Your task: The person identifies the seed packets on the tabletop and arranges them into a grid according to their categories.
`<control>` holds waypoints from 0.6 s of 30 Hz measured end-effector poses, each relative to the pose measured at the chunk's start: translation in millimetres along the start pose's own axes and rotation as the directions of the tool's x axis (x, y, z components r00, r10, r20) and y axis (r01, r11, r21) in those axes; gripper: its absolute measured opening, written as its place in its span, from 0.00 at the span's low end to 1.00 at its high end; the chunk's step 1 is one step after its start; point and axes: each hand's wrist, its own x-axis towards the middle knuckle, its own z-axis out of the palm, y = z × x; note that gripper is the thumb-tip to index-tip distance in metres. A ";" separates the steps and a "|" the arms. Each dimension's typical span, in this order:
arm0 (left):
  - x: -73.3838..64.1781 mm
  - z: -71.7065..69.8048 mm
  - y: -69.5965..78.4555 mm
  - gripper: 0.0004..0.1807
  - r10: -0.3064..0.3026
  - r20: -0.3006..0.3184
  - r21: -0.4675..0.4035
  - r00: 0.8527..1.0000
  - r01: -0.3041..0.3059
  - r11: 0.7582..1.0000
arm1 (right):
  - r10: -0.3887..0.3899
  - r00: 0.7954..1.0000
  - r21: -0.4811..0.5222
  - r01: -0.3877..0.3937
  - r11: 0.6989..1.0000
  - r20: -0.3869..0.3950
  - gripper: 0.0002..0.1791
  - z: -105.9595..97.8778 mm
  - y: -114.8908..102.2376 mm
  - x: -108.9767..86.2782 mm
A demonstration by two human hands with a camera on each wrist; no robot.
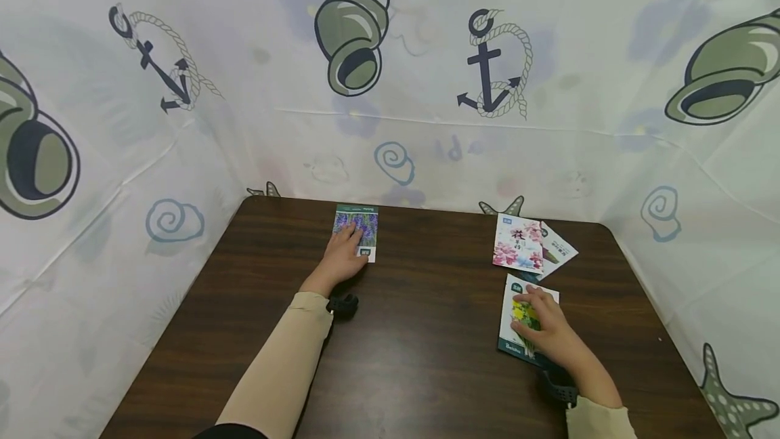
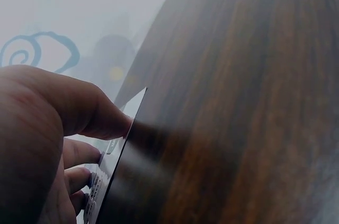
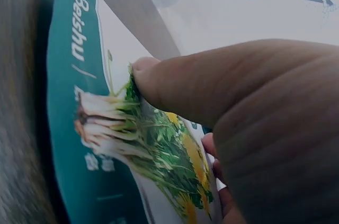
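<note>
Toward the back of the dark wooden table, my left hand (image 1: 341, 259) rests on a packet with purple flowers (image 1: 368, 225). Its fingers lie across the printed face; the left wrist view has the thumb (image 2: 108, 115) touching near the packet's edge. On the right, my right hand (image 1: 551, 330) lies over a white and green packet (image 1: 507, 320) printed with yellow flowers and pale roots. "Beishu" shows along its green band in the right wrist view, where the thumb (image 3: 169, 83) touches the face. The other fingertips (image 3: 210, 144) appear by the far side, partly hidden.
Beyond my right hand, a pink-blossom packet (image 1: 516, 242) overlaps another white packet (image 1: 559, 249), which sticks out at an angle. A dark packet corner shows beneath them. Pale printed cloth (image 1: 426, 87) surrounds the table (image 1: 414, 351) at the back and sides.
</note>
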 end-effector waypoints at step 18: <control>-5.8 -5.3 6.9 0.42 0.005 0.005 0.000 1.000 -0.005 1.000 | -0.146 0.989 -0.038 0.146 0.989 0.022 0.47 15.9 -11.4 3.3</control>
